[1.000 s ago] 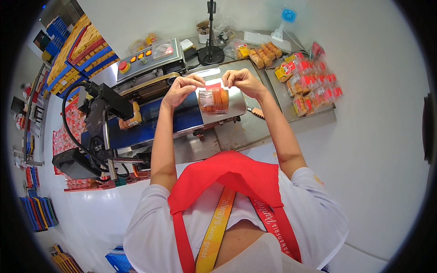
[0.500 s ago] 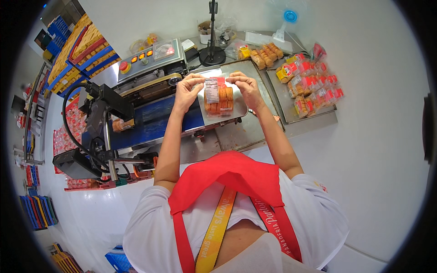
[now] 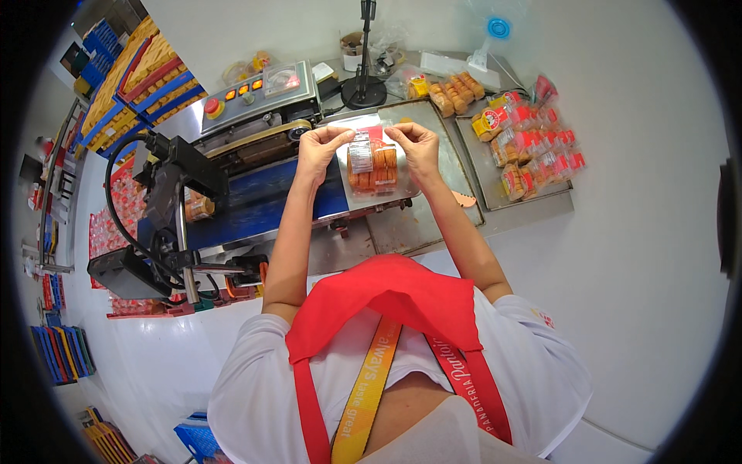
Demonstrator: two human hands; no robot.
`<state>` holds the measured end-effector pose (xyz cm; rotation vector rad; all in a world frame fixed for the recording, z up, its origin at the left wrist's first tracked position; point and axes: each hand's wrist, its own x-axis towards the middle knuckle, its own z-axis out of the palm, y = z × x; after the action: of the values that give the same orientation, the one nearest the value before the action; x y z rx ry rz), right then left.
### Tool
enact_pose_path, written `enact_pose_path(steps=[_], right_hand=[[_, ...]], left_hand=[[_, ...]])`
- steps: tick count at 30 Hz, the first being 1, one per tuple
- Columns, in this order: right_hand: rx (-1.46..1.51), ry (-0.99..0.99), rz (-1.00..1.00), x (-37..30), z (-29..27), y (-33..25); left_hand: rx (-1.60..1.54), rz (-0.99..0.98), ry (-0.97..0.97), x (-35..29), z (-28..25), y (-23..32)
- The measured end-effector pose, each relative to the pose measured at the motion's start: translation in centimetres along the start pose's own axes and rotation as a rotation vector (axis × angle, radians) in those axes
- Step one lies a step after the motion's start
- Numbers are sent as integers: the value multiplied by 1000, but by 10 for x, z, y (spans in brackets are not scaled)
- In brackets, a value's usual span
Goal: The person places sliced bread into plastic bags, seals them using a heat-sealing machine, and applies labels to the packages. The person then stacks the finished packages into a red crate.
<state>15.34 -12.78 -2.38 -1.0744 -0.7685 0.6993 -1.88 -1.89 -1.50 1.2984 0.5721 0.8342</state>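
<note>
Belt bread pack (image 3: 199, 206) slid left; left hand (image 3: 323, 151) and right hand (image 3: 418, 151) pinch far corners of clear bread bag (image 3: 374, 165), bag nearside, long axis near-far.

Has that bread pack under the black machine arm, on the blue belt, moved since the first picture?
Yes. The bread pack has moved left along the blue belt, closer to the silver post.

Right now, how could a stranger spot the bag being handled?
Find the blue belt, then the metal plate at its right end. Over it is a clear bag of bread. Unlike the bags on the tray, it has the left hand and right hand pinching its top.
</note>
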Motion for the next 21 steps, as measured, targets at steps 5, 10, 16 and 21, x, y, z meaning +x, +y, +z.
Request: enact_pose_path(steps=[5, 10, 16, 21], right_hand=[[-63, -5, -105, -6, 2, -6], [-200, -62, -140, 32, -2, 14], [-577, -87, -58, 90, -5, 48], [-691, -108, -66, 97, -8, 66]], left_hand=[[-114, -57, 9, -3, -2, 2], [352, 110, 64, 26, -16, 1], [1031, 224, 191, 62, -6, -1], [1236, 226, 221, 64, 0, -12]])
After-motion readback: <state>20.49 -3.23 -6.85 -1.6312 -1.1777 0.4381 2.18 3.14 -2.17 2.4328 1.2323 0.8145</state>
